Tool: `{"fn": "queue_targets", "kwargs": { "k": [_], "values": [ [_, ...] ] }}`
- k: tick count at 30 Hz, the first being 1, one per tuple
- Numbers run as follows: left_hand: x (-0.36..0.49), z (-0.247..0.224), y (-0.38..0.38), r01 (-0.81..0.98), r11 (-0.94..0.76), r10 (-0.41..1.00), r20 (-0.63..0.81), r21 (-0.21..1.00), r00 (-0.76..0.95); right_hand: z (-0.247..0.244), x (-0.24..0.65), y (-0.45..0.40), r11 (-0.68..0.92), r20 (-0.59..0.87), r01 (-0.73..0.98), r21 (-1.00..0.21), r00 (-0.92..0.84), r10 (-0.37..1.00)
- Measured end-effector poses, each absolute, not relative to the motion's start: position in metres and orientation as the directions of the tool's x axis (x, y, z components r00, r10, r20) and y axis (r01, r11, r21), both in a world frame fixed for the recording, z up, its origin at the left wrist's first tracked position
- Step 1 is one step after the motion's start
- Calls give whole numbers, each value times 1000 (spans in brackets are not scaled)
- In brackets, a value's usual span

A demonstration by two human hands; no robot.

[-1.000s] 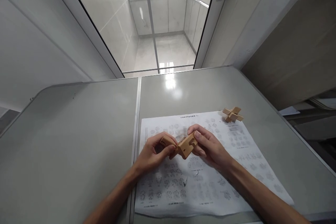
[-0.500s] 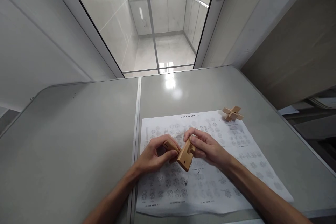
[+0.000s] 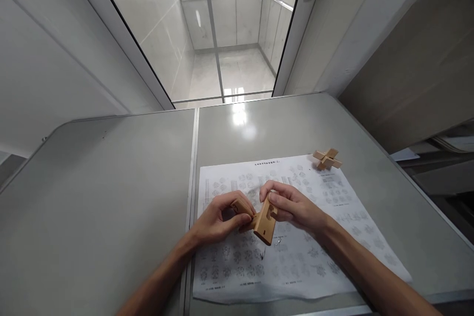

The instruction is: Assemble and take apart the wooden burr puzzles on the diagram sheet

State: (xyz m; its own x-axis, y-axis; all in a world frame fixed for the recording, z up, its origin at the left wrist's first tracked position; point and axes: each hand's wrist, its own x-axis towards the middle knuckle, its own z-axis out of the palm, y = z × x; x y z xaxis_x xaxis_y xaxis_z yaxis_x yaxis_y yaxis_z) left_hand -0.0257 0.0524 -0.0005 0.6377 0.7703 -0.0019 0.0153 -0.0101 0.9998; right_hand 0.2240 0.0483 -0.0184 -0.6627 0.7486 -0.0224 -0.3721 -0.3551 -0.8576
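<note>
Over the printed sheet (image 3: 296, 266), both hands hold light-brown wooden puzzle pieces against each other. My left hand (image 3: 222, 219) is closed on one wooden puzzle piece (image 3: 240, 207), thumb in front and fingers behind; part of that piece is hidden in the grip. Pinched between the thumb and fingers of my right hand (image 3: 291, 205) is a notched wooden puzzle piece (image 3: 265, 227), tilted, with a cut-out on its right side and a small dark mark near its lower end. The two pieces meet between my hands; whether they interlock I cannot tell.
An assembled wooden burr puzzle (image 3: 327, 159) stands at the sheet's far right corner. The sheet lies on a grey-green table (image 3: 140, 197) with a metal seam (image 3: 191, 182) left of it. Beyond the table's far edge is a glass door (image 3: 240, 74).
The notched piece in my right hand has turned slightly, its lower end shifting a little right and down. My left hand has hardly moved.
</note>
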Motion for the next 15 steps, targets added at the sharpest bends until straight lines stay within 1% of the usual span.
{"fn": "queue_targets", "kwargs": {
  "k": [10,15],
  "values": [
    [-25,0,52,21,10,783,-21,1000,622,-23,223,46,-354,-67,-306,-884,-666,743],
    [-24,-1,52,8,56,781,-49,998,623,-18,219,45,-303,-77,-257,-918,-633,770]
  ]
}}
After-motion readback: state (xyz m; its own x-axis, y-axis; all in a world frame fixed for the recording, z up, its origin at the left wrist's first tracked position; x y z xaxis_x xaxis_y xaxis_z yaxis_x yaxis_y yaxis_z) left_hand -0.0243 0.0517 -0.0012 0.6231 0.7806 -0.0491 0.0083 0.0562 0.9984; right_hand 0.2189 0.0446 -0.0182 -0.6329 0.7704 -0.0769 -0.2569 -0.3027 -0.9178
